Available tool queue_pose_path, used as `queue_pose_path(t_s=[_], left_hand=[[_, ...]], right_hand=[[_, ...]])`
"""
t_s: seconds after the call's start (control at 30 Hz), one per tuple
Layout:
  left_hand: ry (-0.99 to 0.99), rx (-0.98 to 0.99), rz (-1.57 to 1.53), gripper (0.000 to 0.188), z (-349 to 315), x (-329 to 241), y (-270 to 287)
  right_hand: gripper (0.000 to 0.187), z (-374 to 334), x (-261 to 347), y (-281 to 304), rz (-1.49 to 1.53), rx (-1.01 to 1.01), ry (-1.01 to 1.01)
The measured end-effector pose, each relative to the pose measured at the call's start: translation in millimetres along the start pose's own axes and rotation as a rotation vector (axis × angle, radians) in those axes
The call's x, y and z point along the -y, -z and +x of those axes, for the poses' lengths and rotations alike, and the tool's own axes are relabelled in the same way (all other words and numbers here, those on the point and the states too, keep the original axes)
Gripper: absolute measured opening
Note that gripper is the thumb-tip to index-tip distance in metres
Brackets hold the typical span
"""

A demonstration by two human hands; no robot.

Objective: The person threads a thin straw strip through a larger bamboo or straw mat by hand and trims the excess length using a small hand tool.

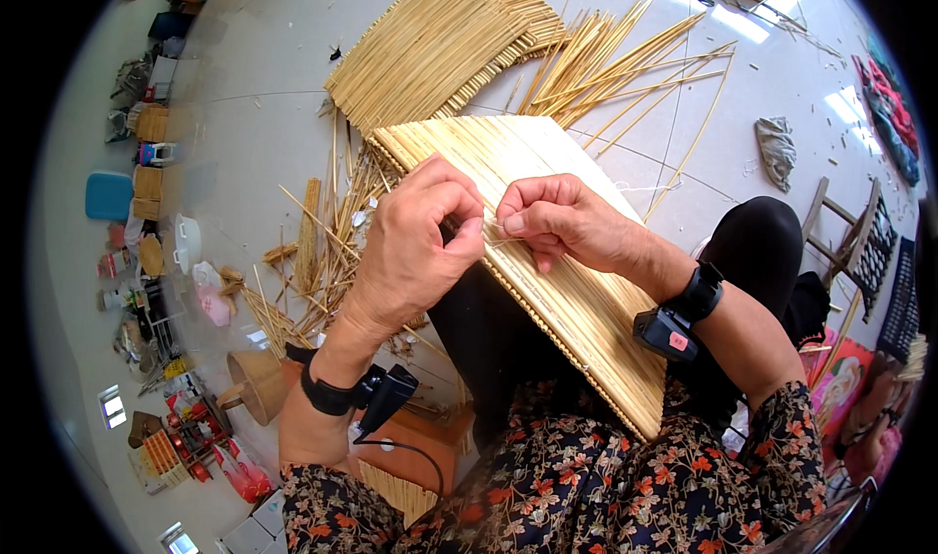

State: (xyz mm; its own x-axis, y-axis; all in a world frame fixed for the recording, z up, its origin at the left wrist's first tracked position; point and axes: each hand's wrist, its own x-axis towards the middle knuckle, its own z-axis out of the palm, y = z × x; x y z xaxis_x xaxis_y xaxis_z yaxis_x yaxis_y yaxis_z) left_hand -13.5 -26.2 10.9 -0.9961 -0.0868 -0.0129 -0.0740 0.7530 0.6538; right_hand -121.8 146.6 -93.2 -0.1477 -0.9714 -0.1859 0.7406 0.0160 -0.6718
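A panel of straw-coloured stalks point(586, 305) laid side by side slants across my lap, its near edge running from upper left to lower right. Over its left edge my left hand point(425, 236) is closed, thumb pressed against the bent forefinger. Close beside it, above the panel, my right hand point(562, 220) pinches with thumb and forefinger, its other fingers curled. A thin white thread point(492, 225) runs between the two pinches at the panel's edge. Whether it is knotted or looped there is too small to tell.
Finished stalk panels point(430, 51) lie on the tiled floor ahead, with loose long stalks point(616, 70) to their right. Broken stalks point(322, 232) litter the floor at left. A wooden stool-like cone point(259, 386) stands near my left forearm. A grey cloth point(776, 151) and chair point(850, 236) are at right.
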Motion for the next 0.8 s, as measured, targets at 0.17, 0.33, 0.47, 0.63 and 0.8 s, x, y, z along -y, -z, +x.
queue_pose_path(t_s=[0.17,0.33,0.47,0.63,0.8], left_hand=[[-0.028,0.041,-0.030,0.004,-1.7,8.1,4.6],[-0.011,0.118,-0.199,0.003,-0.8,16.2,17.5],[0.002,0.135,-0.185,0.006,-0.2,14.5,20.2],[-0.017,0.090,-0.159,0.007,-1.2,13.3,16.7],[-0.020,0.148,-0.142,0.007,0.1,19.4,13.1]], right_hand=[[0.011,-1.7,1.9,-1.1,-0.010,-0.008,0.002],[0.010,-1.7,4.5,2.3,0.023,-0.068,-0.030],[0.011,-0.6,6.2,4.1,0.011,-0.090,-0.047],[0.011,-4.6,19.1,-0.1,-0.141,0.013,-0.102],[0.012,-5.0,14.5,0.1,-0.054,0.016,-0.122]])
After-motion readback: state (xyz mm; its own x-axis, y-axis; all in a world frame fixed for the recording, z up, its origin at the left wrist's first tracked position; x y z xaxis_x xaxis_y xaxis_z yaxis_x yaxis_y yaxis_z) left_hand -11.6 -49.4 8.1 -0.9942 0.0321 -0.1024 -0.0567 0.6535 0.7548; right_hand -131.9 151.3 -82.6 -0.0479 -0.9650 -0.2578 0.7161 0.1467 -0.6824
